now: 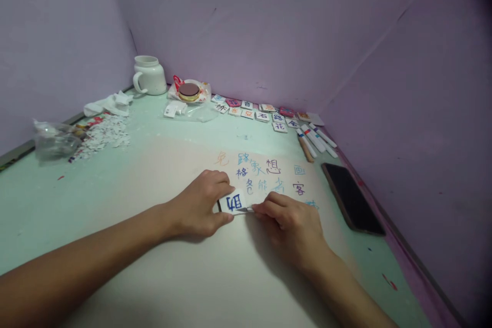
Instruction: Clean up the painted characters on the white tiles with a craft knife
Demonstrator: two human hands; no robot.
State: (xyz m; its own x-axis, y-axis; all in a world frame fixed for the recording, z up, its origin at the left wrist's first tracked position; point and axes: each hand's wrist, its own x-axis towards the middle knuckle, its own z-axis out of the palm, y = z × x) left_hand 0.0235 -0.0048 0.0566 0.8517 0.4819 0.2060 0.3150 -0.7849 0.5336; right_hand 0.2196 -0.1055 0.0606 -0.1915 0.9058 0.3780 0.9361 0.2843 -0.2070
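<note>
My left hand (203, 204) pinches a small white tile (239, 198) by its edges, thumb at the near side and fingers at the far side. A blue character is drawn on the tile's top face. My right hand (290, 220) grips a slim craft knife (249, 209), its thin grey blade touching the tile's lower right part. Most of the knife's handle is hidden by my fingers. Under both hands lies a large pale sheet (161, 169) with several handwritten coloured characters on its far part.
Several character tiles (262, 116) line the back wall. Markers (313, 138) and a phone (351, 197) lie at the right. At the left are white scraps (105, 136), a plastic bag (57, 139) and a white mug (149, 76); a round lid (189, 91) sits near the mug.
</note>
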